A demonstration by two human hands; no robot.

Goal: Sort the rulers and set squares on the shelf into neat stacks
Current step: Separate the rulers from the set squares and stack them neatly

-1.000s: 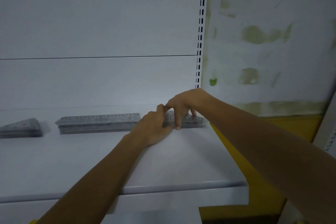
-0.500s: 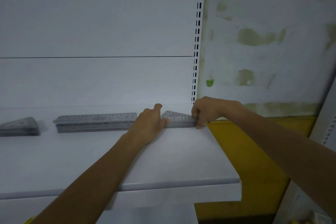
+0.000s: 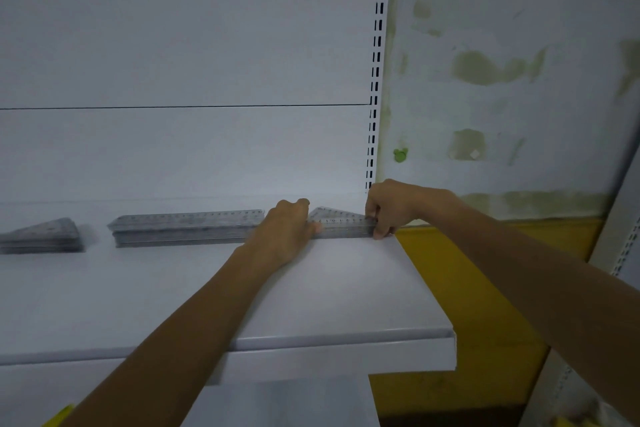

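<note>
The right hand (image 3: 391,208) now sits at the shelf's (image 3: 346,291) right edge; with the left hand (image 3: 285,234) it grips the set squares (image 3: 341,222): press evenly.

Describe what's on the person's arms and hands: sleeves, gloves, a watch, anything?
The left hand and right hand are bare: no gloves, rings or watch show. The left forearm and right forearm are uncovered up to the frame edge. A yellow scrap beside the left forearm at the bottom might be a sleeve; I cannot tell.
</note>
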